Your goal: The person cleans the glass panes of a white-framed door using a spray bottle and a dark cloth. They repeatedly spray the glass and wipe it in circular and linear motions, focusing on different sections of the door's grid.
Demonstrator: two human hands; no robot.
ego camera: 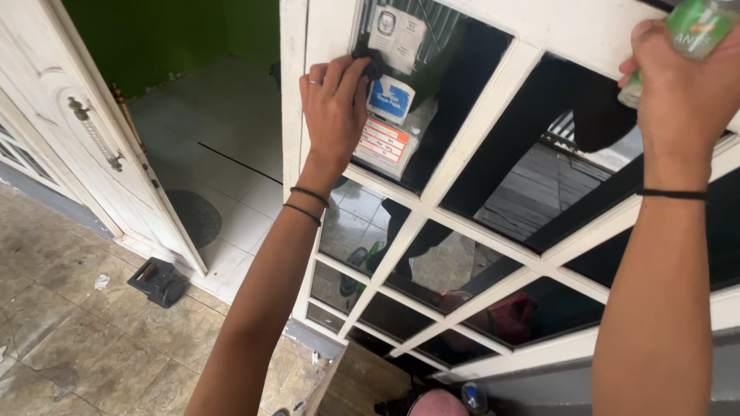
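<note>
My left hand point(333, 108) presses a small dark cloth point(371, 60) against the upper left glass pane of a white-framed window point(470, 131), beside several stickers point(389, 100) stuck on the glass. A ring sits on one finger and two black bands circle the wrist. My right hand point(682, 85) is raised at the top right, closed around a green and clear bottle point(694, 31) held near the window frame. A thin black band is on that wrist too.
An open white door point(85, 131) with a metal handle stands at the left, leading onto white tiles point(223, 177) and a green wall. A black doorstop-like object point(158, 282) lies on the stained floor. A wooden box point(358, 381) sits below the window.
</note>
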